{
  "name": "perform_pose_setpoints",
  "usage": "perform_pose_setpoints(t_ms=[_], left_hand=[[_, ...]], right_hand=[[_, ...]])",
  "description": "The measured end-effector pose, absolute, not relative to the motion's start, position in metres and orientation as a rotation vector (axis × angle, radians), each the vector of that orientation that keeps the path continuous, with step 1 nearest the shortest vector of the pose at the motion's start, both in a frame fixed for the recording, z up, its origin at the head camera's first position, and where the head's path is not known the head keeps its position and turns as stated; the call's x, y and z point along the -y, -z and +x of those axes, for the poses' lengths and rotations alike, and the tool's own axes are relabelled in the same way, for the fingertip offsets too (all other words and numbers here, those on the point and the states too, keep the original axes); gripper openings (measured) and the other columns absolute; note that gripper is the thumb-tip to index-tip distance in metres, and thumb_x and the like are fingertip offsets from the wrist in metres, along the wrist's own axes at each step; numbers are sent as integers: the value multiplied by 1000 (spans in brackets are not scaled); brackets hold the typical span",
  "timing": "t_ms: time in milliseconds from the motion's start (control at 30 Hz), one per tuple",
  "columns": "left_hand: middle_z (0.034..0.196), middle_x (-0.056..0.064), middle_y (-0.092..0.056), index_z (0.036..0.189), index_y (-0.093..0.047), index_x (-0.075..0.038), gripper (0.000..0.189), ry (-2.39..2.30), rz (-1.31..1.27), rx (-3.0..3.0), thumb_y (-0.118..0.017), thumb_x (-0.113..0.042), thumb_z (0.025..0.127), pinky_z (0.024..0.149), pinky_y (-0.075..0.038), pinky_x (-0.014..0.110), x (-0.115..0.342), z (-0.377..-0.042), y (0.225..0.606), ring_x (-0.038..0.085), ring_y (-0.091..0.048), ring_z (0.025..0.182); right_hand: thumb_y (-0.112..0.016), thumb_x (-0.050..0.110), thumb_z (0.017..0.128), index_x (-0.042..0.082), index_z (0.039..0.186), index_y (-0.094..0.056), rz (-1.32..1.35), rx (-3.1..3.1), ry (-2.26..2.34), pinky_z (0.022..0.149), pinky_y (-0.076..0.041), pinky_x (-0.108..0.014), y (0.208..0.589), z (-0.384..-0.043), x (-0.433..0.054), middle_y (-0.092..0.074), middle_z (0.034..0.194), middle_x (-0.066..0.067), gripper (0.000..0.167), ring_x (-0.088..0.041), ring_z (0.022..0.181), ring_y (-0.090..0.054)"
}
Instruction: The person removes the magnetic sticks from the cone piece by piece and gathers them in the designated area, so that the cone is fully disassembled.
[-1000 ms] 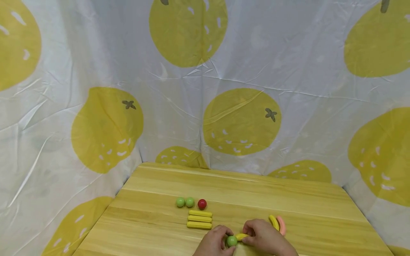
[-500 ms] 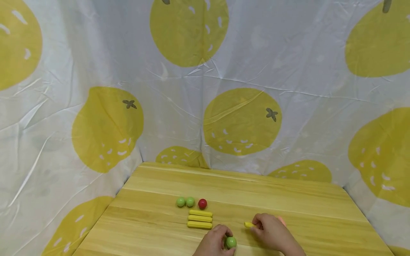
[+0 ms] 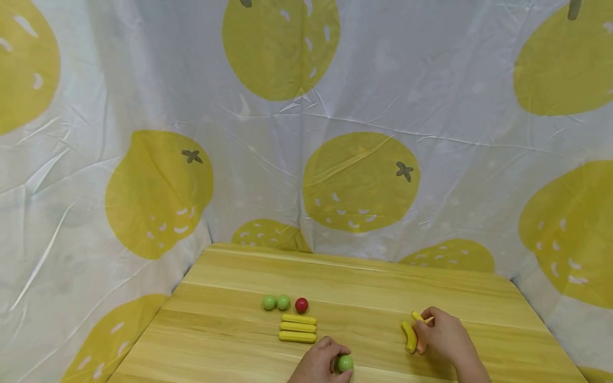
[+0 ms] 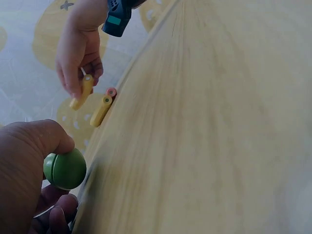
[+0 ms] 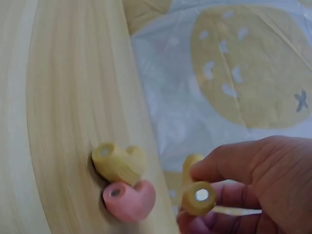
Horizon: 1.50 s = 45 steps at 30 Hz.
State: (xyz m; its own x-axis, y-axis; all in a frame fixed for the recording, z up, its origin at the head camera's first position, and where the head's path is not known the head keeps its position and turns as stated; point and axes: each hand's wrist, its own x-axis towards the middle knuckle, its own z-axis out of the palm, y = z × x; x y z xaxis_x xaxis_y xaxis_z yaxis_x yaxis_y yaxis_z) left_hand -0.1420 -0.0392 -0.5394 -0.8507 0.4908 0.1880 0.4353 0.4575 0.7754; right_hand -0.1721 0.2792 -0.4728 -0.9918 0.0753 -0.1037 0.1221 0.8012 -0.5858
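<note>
My left hand [image 3: 318, 363] grips a green ball [image 3: 345, 364] between thumb and fingers near the table's front edge. A groove runs around the ball [image 4: 69, 169] in the left wrist view. At the right, my right hand [image 3: 449, 335] pinches a short yellow curved stick [image 3: 417, 316]. In the right wrist view this stick [image 5: 194, 208] shows a silvery disc in its end. Just beside and below that hand, another yellow curved stick [image 3: 409, 337] and a pink curved stick [image 3: 421, 349] lie side by side on the table. Fingers partly cover the pink one in the head view.
Three yellow straight sticks [image 3: 298, 328] lie in parallel left of centre on the wooden table [image 3: 230, 330]. Behind them sit two green balls [image 3: 276, 302] and a red ball [image 3: 301, 305]. A lemon-print cloth [image 3: 258, 175] hangs around the table's far sides.
My right hand has drawn the yellow curved stick away from the green ball and carried it rightward, over beside the other curved sticks. The left hand still holds the ball in nearly the same place.
</note>
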Motion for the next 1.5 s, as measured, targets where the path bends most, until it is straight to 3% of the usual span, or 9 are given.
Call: perform_pose_setpoints(t_ms=[233,400,633,933,1133,1300,1500], left_hand=[[94,-17,-52,114,-72,-13,29,-1362,873,-2641,-79,-28,89,64,-43,13,38,-142,541,-10,-42,71],[95,-17,-52,114,-72,-14,29,-1356,885,-2645,-79,-29,90,64,-43,12,38,-143,542,-10,-42,72],[96,-17,-52,114,-72,-15,29,-1354,910,-2649,-78,-30,91,65,-43,12,38,-143,541,-10,-42,72],[102,-14,-54,119,-69,-15,31,-1419,830,-2561,-76,-29,92,65,-46,14,49,-149,528,-7,-47,72],[105,-9,-59,116,-69,-15,29,-1411,852,-2811,-77,-22,89,64,-47,15,75,-164,515,-3,-50,73],[104,-5,-65,113,-72,-13,29,-1431,618,-3037,-81,-16,85,64,-48,17,107,-183,505,3,-55,74],[108,2,-67,124,-67,-11,39,-1485,203,-3080,-80,-17,87,60,-46,20,146,-203,498,10,-55,75]], right_hand=[[-65,28,93,-5,106,-63,251,-2853,821,63,-42,-32,481,-173,-302,-63,79,-4,35,-21,70,-52],[-65,26,95,-5,103,-64,272,-2842,794,65,-44,-33,485,-175,-306,-66,83,-3,32,-20,74,-55],[-64,23,95,0,95,-65,237,-2872,759,64,-42,-32,487,-173,-303,-64,78,-1,23,-20,71,-55],[-60,26,99,-3,107,-64,207,-2898,736,63,-43,-33,483,-173,-300,-64,77,2,30,-19,70,-54],[-61,28,99,-1,115,-65,178,-2944,776,66,-49,-37,483,-177,-298,-71,87,-1,33,-17,76,-61],[-61,32,101,2,119,-66,166,-2947,861,73,-54,-43,481,-181,-296,-74,99,-5,35,-22,86,-68],[-65,29,99,4,122,-67,136,-2995,944,78,-56,-45,480,-181,-293,-72,104,-5,34,-24,94,-70]])
